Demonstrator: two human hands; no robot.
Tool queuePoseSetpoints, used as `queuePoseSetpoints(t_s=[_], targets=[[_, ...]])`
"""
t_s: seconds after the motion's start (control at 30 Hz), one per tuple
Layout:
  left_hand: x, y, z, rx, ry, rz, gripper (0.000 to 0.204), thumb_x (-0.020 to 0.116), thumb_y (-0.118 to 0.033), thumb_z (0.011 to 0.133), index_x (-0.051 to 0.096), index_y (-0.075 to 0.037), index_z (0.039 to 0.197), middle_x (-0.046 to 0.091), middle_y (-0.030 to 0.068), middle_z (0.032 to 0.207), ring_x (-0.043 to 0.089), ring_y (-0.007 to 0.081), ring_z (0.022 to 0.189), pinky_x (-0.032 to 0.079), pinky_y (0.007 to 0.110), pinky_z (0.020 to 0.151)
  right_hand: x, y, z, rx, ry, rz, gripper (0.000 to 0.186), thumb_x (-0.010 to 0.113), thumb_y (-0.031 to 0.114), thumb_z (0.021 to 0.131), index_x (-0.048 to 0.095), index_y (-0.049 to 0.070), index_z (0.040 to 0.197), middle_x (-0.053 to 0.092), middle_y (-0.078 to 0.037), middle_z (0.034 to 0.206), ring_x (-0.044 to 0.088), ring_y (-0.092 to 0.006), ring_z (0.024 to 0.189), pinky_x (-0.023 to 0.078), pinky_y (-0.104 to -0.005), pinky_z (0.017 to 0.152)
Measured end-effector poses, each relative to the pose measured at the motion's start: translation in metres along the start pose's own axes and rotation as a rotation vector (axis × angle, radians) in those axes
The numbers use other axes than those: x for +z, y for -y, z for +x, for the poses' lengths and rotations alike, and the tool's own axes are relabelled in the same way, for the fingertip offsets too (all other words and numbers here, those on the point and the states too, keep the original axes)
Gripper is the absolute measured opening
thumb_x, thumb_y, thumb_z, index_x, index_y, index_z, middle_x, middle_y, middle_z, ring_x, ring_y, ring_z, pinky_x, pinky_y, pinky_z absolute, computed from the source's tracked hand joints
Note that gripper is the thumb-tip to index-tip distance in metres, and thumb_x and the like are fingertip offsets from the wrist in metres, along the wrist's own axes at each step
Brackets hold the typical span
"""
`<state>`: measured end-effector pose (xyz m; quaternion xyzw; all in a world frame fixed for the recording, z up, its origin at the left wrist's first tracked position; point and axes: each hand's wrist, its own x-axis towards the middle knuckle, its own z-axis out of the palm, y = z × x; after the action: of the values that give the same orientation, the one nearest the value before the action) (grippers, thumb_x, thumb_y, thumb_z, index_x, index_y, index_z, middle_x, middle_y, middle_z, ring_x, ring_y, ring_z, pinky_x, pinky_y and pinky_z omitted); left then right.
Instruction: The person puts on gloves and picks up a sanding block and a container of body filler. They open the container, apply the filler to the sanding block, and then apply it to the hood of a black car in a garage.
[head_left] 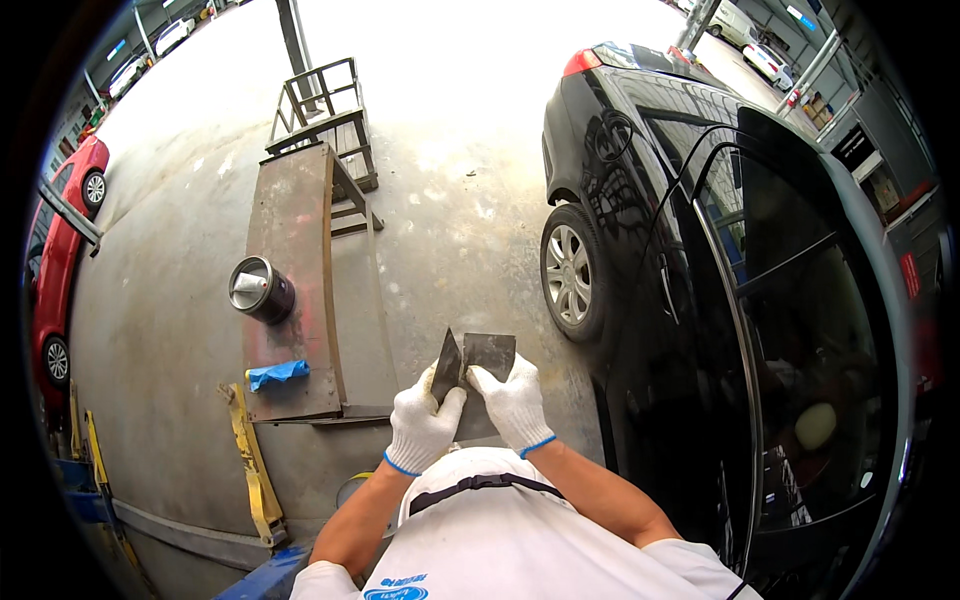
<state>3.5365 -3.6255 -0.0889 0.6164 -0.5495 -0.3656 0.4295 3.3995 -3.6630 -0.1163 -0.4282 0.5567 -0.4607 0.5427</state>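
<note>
My left hand [420,428], in a white knit glove, is closed on a dark, thin putty spreader [447,366] that is tilted almost edge-on. In the matching glove, my right hand [518,405] pinches a second putty spreader [491,350], a flat grey rectangle with its broad face showing. Both hands are close together in front of my waist, and the two blades meet or nearly meet between the thumbs. Whether any filler is on them is too small to tell.
To my left stands a metal bench [292,215] bearing an open can [262,290] and a crumpled blue piece [278,375]. A black car [660,270] stands close on my right. Yellow lift arms [255,465] are at lower left; a red car [65,260] is beyond.
</note>
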Motion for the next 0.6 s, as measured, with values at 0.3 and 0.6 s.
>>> queuePoseSetpoints(t_s=[0.3,0.6], targets=[[-0.015,0.026,0.003,-0.047,0.208,-0.222,0.026,0.065,-0.005,0.079,0.065,0.008,0.102,0.066,0.0090,0.071,0.058,0.0105,0.069,0.051,0.030,0.065,0.009,0.022,-0.005,-0.096,0.050,-0.072,0.012,0.069,0.006,0.084,0.070,-0.001,0.093,0.074,-0.006,0.083,0.067,-0.0117,0.076,0.054,-0.0296,0.070],[-0.034,0.036,0.026,-0.224,0.343,-0.260,0.031,0.069,-0.020,0.084,0.067,0.008,0.098,0.064,0.0054,0.078,0.055,0.0096,0.075,0.047,0.030,0.066,-0.009,0.051,0.053,-0.093,-0.156,-0.097,0.023,0.072,0.015,0.090,0.067,-0.005,0.101,0.069,-0.004,0.091,0.061,-0.0095,0.080,0.049,-0.0284,0.071]])
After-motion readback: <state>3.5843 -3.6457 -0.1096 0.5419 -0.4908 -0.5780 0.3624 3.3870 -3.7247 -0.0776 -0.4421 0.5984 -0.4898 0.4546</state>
